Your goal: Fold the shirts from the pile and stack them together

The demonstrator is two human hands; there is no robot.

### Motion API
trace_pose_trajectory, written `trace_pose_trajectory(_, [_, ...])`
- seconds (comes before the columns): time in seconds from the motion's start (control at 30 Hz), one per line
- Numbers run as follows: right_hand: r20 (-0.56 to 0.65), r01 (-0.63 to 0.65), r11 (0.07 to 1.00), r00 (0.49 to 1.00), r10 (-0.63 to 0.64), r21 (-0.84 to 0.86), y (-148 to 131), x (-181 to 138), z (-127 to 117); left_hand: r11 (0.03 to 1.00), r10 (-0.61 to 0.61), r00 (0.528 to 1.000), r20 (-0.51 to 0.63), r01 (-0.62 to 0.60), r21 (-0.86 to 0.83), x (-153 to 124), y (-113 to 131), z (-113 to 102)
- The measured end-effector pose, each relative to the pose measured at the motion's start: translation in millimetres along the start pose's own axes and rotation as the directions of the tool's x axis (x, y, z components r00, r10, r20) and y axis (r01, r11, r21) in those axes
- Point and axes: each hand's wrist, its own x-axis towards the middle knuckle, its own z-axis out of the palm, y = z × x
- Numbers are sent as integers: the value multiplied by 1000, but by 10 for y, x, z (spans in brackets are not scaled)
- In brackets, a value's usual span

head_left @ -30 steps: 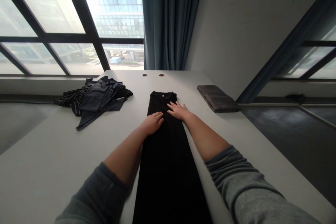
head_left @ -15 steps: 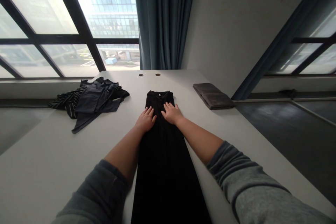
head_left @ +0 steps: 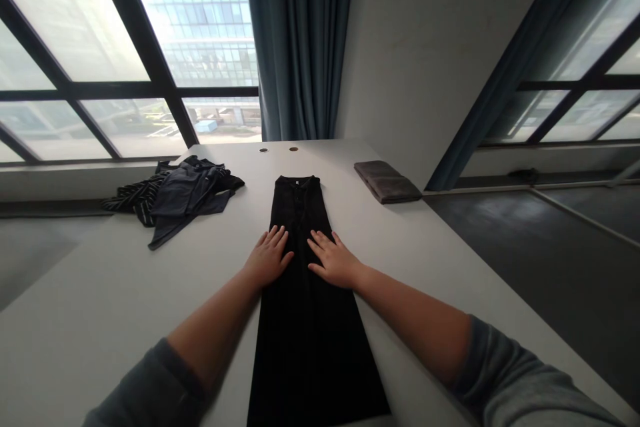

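Observation:
A long black garment, apparently a pair of trousers (head_left: 310,340), lies flat down the middle of the white table with its waistband at the far end. A small pale label shows inside the waistband. My left hand (head_left: 269,255) rests flat on the left side of the black trousers, fingers spread. On the right side, my right hand (head_left: 333,259) lies palm down on the cloth, its fingers apart as well. Neither hand grasps the fabric.
Dark clothes, one striped, lie in a loose pile (head_left: 187,190) at the table's left. A folded brown-grey cloth (head_left: 387,181) sits near the right edge of the white table (head_left: 125,320). Two round holes pierce the table's far end. Behind are windows and a blue curtain (head_left: 303,40).
Both hands have slid down the trousers, away from the waistband and towards me. The camera view has shifted slightly, and the lower hem of the trousers now shows.

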Motion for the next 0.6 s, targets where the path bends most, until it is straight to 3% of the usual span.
trace_pose_trajectory(0.37, [80,88,993,992,-95,85,-718,-1084,-56,958,277,951,138,-262,-116,-1228,616,-340])
trace_pose_trajectory(0.6, [90,145,972,982,-163,184,-956,-1501,-95,920,356,915,188,-310,-239,-1717,873,-532])
